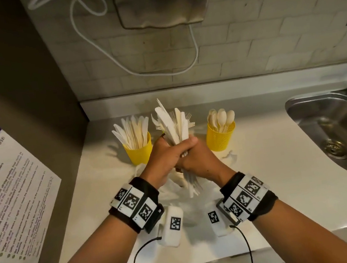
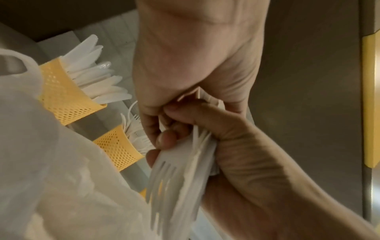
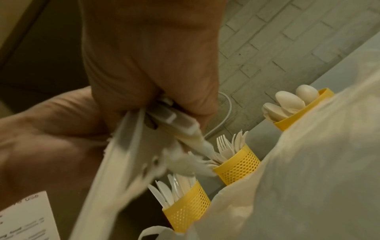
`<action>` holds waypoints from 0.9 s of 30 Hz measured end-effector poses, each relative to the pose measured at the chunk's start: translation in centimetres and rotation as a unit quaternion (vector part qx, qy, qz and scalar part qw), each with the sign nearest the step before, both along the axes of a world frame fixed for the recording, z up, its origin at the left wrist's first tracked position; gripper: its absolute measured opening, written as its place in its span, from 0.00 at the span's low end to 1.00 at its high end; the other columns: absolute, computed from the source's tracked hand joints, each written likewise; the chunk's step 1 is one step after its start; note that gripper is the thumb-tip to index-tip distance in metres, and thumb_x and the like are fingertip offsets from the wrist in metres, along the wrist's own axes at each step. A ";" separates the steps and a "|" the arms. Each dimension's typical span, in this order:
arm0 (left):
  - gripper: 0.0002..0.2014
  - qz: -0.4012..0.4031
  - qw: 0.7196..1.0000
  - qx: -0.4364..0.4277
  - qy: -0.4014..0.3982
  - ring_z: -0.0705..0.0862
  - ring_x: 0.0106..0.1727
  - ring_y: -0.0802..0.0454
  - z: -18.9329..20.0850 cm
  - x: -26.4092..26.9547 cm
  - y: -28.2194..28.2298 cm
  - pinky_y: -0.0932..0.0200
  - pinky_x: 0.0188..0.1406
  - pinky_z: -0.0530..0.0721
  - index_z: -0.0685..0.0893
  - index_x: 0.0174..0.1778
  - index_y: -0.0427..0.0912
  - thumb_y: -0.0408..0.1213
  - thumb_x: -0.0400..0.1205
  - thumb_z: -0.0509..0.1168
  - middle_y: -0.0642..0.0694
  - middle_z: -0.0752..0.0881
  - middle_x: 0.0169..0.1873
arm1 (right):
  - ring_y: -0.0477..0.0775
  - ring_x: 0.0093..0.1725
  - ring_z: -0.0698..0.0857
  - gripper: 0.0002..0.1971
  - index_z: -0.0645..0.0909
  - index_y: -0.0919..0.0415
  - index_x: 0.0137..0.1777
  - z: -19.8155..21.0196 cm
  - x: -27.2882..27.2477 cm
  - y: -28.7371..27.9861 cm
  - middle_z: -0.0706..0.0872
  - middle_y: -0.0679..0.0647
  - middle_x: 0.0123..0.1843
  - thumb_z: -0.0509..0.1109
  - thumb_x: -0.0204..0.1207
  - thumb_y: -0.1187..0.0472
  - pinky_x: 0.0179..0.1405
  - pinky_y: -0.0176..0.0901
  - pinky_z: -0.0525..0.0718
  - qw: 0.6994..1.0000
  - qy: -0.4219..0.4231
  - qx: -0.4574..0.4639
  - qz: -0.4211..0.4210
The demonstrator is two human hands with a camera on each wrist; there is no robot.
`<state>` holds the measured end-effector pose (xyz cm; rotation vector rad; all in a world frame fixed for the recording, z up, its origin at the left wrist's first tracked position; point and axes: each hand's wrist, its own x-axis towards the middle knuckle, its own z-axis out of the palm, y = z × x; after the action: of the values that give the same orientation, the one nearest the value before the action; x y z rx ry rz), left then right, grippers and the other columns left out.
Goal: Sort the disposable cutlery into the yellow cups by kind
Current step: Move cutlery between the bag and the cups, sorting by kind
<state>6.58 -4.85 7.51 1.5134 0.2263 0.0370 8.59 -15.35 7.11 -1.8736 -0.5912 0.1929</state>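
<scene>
Both hands are clasped round one mixed bundle of white cutlery (image 1: 173, 127) held above the counter, my left hand (image 1: 163, 157) on its left side and my right hand (image 1: 197, 159) on its right. Knife blades stick up from the bundle, and a fork head (image 2: 164, 175) points back toward me. Three yellow mesh cups stand behind. The left cup (image 1: 138, 151) holds knives, the right cup (image 1: 221, 139) holds spoons. The middle cup (image 3: 238, 167), with forks in it, is hidden behind my hands in the head view.
A crumpled white plastic bag (image 3: 308, 178) lies on the white counter (image 1: 264, 174) under my hands. A steel sink (image 1: 336, 129) is set in at the right. A brown cabinet with a microwave notice (image 1: 8, 190) walls off the left. A white cable (image 1: 159, 70) hangs on the tiled wall.
</scene>
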 end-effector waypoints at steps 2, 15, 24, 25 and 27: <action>0.15 0.011 1.000 0.001 -0.003 0.89 0.53 0.57 -0.2 0.2 -0.3 0.60 0.55 0.84 0.86 0.57 0.47 0.42 0.76 0.75 0.50 0.91 0.50 | 0.50 0.49 0.87 0.27 0.80 0.56 0.65 -0.4 0.0 0.0 0.87 0.45 0.47 0.73 0.65 0.72 0.47 0.46 0.88 1.000 0.004 -0.001 -0.019; 0.10 0.160 0.937 -0.312 -0.004 0.84 0.39 0.52 -0.7 2.1 2.0 0.49 0.49 0.82 0.79 0.37 0.40 0.31 0.85 0.61 0.50 0.85 0.27 | 0.58 0.52 0.89 0.30 0.82 0.58 0.57 -3.5 -0.3 -2.4 0.88 0.58 0.51 0.64 0.72 0.32 0.52 0.57 0.86 0.962 0.216 0.120 -0.112; 0.07 0.101 0.986 -0.127 -0.028 0.85 0.38 0.51 -1.2 0.7 -1.4 0.52 0.45 0.84 0.85 0.37 0.40 0.35 0.81 0.69 0.46 0.86 0.32 | 0.55 0.39 0.86 0.28 0.81 0.60 0.61 -3.4 -0.1 0.7 0.86 0.59 0.40 0.49 0.85 0.39 0.43 0.48 0.79 0.747 0.530 0.385 -0.110; 0.08 0.091 0.991 -0.094 -0.025 0.86 0.37 0.51 -1.4 0.7 -1.6 0.53 0.43 0.84 0.85 0.37 0.38 0.37 0.81 0.68 0.45 0.86 0.32 | 0.53 0.35 0.86 0.26 0.81 0.58 0.61 -3.5 0.0 0.9 0.85 0.58 0.39 0.49 0.86 0.41 0.40 0.46 0.77 0.738 0.538 0.389 -0.120; 0.10 0.078 0.995 -0.059 -0.004 0.88 0.38 0.50 -1.8 0.5 -1.7 0.54 0.43 0.85 0.86 0.40 0.37 0.40 0.81 0.68 0.44 0.88 0.34 | 0.51 0.30 0.83 0.19 0.81 0.54 0.61 -3.8 0.2 0.9 0.84 0.55 0.36 0.54 0.86 0.45 0.31 0.41 0.74 0.746 0.532 0.383 -0.118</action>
<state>7.12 -6.59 5.74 1.3758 0.3346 0.1522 8.78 -14.48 3.27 -0.7686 0.3554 0.6743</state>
